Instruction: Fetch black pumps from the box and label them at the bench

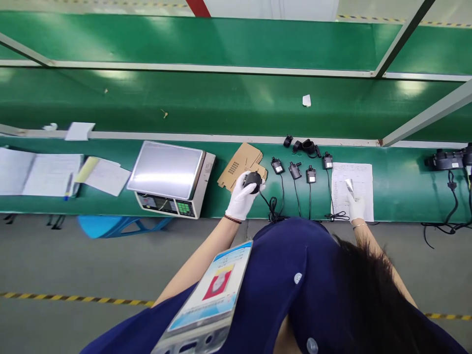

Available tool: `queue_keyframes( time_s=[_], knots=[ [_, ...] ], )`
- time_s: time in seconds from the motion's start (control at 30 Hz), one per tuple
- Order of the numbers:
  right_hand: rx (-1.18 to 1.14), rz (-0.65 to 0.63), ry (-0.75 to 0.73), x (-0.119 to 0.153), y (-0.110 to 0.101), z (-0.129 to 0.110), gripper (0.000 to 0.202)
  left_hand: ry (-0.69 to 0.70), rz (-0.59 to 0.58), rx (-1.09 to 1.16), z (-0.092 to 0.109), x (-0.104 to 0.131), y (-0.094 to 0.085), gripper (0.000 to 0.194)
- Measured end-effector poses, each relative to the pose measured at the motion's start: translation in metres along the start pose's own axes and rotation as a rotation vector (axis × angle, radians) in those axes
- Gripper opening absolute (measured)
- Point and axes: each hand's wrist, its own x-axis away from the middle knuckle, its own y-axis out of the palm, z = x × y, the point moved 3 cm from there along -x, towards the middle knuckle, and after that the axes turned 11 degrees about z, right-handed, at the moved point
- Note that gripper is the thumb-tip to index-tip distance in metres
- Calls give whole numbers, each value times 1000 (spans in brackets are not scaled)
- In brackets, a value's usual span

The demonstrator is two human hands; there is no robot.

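My left hand (241, 197), in a white glove, holds a round black device (252, 182) with a cable, in front of a flat piece of brown cardboard (238, 164). Far to the right, my right hand (356, 206), also gloved, grips a small silvery object (349, 186) over a printed sheet (352, 172). Between my hands lie several small black devices (295, 170) with cables running toward the table's front edge. Black ring-shaped parts (309, 146) sit behind them.
A scale (167, 172) with a metal plate stands left of the cardboard. Farther left are loose papers (105, 177) and an open notebook (51, 174) with a pen. Black equipment with cables (448, 160) lies far right. Metal frame bars (427, 113) rise at the back. A blue stool (106, 226) is below.
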Motion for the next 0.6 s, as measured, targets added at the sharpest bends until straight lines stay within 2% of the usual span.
queue_keyframes(
  time_s=[0.07, 0.17, 0.27, 0.33, 0.47, 0.53, 0.6],
  knots=[
    [-12, -27, 3, 14, 9, -4, 46, -105, -175, 107, 8, 23, 12, 66],
    [-47, -170, -25, 43, 31, -22, 46, -192, -360, 230, 20, 52, 33, 70],
    [-103, -287, -131, 78, 49, -55, 42, -188, -554, 291, 29, 71, 51, 78],
    [-102, -368, -217, 99, 55, -79, 38, -146, -665, 269, 33, 78, 57, 80],
    [76, -535, -352, 125, 57, -107, 34, 12, -768, 172, 39, 84, 53, 83],
    [176, -573, -405, 130, 55, -111, 34, 85, -768, 160, 39, 87, 49, 86],
    [236, -591, -430, 135, 53, -113, 34, 91, -772, 180, 37, 91, 47, 87]
  ],
)
